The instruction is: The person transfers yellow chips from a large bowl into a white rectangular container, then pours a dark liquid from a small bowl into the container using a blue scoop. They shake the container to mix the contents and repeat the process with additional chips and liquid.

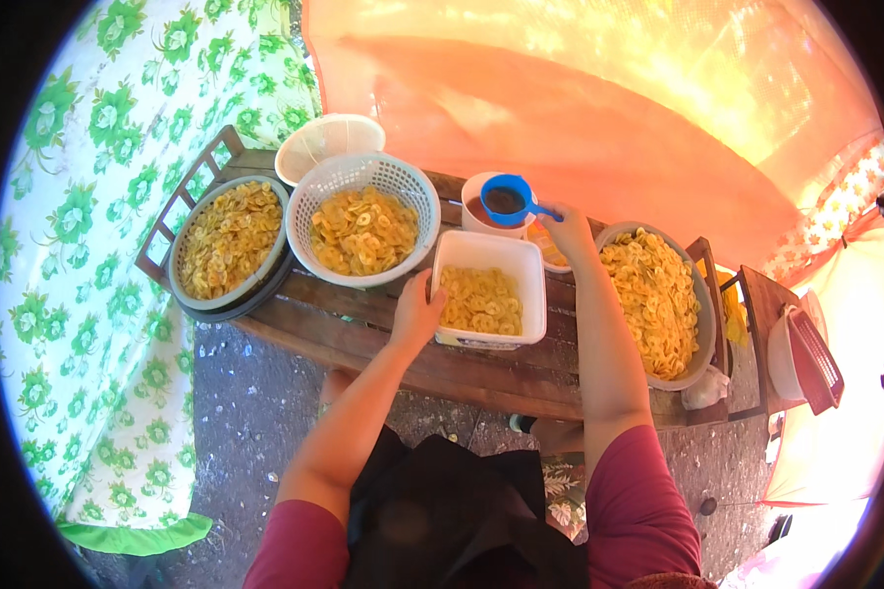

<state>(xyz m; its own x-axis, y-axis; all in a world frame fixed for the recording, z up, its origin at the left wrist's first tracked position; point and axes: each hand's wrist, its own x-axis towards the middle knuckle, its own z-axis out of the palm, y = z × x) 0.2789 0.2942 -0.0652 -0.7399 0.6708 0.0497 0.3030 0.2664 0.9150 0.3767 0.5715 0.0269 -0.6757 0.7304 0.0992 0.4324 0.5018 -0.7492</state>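
Maroon sleeves (646,503) nearest my lens; left hand (419,312) half-curled, gripping white banana-chip tub (516,336); right hand (568,231) closed on blue dipper (527,202).

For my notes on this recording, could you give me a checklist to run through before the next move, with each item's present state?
1. Blue scoop held by its handle: ok, in the right hand.
2. White square tub steadied: ok, left hand at its left side.
3. Tub uncovered: ok, yellow chips show inside.
4. Scoop clear of the white bucket: cannot tell; it overlaps the bucket's opening from above in this view.
5. Amount in the scoop: cannot tell; brown shows inside, but not its depth.
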